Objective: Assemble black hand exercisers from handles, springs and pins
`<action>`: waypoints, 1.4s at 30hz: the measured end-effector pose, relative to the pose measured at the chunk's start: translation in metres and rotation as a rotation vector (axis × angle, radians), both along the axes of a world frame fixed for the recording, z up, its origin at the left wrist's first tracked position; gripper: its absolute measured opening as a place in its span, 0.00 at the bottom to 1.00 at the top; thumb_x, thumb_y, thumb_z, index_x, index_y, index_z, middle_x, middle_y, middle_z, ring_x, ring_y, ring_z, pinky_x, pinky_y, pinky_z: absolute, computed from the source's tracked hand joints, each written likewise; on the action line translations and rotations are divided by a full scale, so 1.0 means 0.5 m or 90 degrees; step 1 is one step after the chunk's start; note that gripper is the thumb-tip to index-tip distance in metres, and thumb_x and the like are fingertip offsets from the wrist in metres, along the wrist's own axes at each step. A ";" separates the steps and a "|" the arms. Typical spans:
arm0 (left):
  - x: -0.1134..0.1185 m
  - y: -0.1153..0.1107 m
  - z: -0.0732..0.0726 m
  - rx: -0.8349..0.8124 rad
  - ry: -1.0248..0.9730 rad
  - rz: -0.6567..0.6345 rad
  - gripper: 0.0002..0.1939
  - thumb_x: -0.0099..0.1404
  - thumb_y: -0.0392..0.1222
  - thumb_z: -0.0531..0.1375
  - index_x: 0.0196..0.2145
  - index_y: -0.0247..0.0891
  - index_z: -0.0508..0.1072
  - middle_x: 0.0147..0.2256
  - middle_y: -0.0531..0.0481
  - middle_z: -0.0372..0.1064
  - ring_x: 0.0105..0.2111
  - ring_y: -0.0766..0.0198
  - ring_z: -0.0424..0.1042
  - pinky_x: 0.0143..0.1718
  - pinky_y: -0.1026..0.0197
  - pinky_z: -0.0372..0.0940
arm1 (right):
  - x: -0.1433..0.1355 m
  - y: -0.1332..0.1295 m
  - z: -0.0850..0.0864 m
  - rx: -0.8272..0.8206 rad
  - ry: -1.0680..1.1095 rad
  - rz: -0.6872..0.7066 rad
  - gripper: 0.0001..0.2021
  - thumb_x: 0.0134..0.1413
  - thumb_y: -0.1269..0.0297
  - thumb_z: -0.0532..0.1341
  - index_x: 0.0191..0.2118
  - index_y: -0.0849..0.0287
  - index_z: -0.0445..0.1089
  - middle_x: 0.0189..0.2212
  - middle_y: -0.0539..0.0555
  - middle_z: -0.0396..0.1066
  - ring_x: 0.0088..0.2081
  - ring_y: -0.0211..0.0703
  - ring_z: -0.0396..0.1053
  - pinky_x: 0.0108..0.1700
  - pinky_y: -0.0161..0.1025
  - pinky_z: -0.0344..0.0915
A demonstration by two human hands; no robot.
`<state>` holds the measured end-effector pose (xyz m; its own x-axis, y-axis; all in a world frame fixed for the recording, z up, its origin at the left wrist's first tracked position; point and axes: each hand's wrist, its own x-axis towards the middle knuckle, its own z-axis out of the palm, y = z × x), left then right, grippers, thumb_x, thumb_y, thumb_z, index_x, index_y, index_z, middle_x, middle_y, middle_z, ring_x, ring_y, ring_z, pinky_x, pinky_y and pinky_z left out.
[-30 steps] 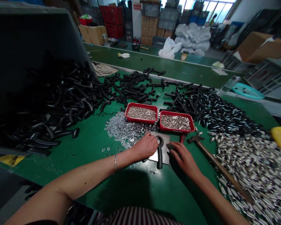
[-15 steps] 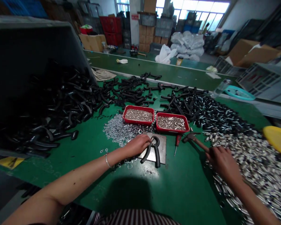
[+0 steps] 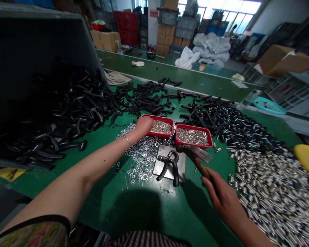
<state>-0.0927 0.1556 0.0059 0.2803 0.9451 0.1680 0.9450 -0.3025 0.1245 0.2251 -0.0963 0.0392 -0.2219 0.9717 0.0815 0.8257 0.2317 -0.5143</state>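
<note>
My left hand (image 3: 144, 125) is at the left end of the left red tray (image 3: 161, 127), which holds tiny metal parts; its fingertips are hidden. My right hand (image 3: 220, 192) grips the wooden handle of a hammer (image 3: 199, 164), whose head is raised near the front of the right red tray (image 3: 193, 136) of small metal pins. A black clamp-like piece (image 3: 173, 164) with two legs lies on a square metal plate (image 3: 158, 164), touched by neither hand. Metal rings (image 3: 141, 157) are scattered left of the plate.
A large grey bin (image 3: 92, 51) spills black handles (image 3: 77, 113) at the left. Metal cylinders (image 3: 275, 192) and black-ended pins (image 3: 242, 120) are heaped at the right, near a yellow lid (image 3: 307, 157). Behind runs a green bench (image 3: 167, 73).
My left hand has left the black piece and moved up to the left red tray. My right hand has lifted the hammer and brought it left towards the plate.
</note>
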 end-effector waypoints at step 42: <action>0.163 -0.204 -0.033 -0.199 -0.186 -0.174 0.07 0.69 0.40 0.56 0.37 0.38 0.74 0.39 0.48 0.75 0.41 0.59 0.74 0.43 0.59 0.67 | -0.005 -0.006 -0.162 -0.356 0.786 -0.258 0.21 0.58 0.45 0.61 0.45 0.58 0.66 0.27 0.50 0.74 0.12 0.27 0.56 0.13 0.28 0.50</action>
<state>-0.0111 0.0536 -0.0104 0.5082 0.8613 -0.0030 0.7484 -0.4398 0.4965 0.2225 -0.0994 -0.0420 0.0057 0.9180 -0.3966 -0.2567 -0.3819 -0.8878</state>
